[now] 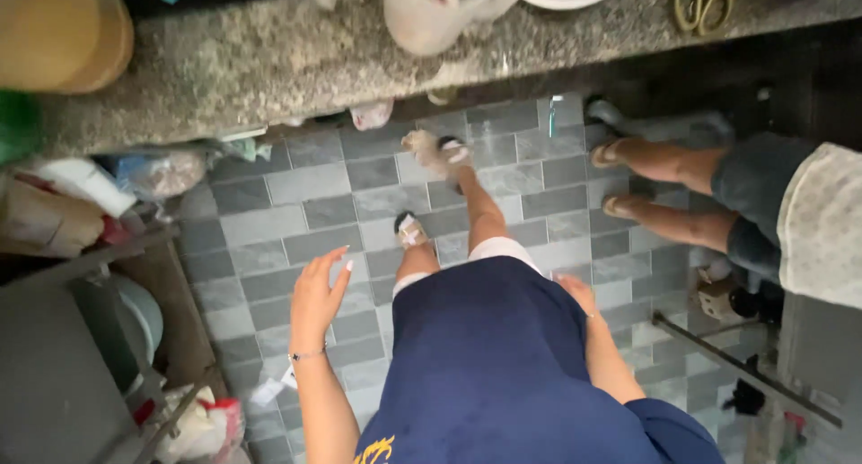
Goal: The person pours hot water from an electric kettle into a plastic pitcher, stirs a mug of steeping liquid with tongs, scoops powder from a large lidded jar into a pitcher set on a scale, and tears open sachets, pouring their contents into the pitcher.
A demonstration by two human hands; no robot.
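Left hand [319,293] open, empty, fingers pointing up-frame toward granite counter [269,69]; right hand [577,293] unclear.

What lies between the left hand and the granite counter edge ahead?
In the head view, only bare grey floor tiles lie between the open left hand and the granite counter; it holds nothing.

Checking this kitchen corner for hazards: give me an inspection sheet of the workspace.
Surface: speckled grey stone counter; grey brick-pattern tiled floor.
Job's things: nothing held.
Clutter: plastic bags and wrappers on the left shelf; white paper scrap on floor.
Grippers: left hand open, fingers spread, empty; right hand beside the navy shirt, apparently empty.
Cables: nothing seen.
Surroundings: second person's bare legs in sandals at right.
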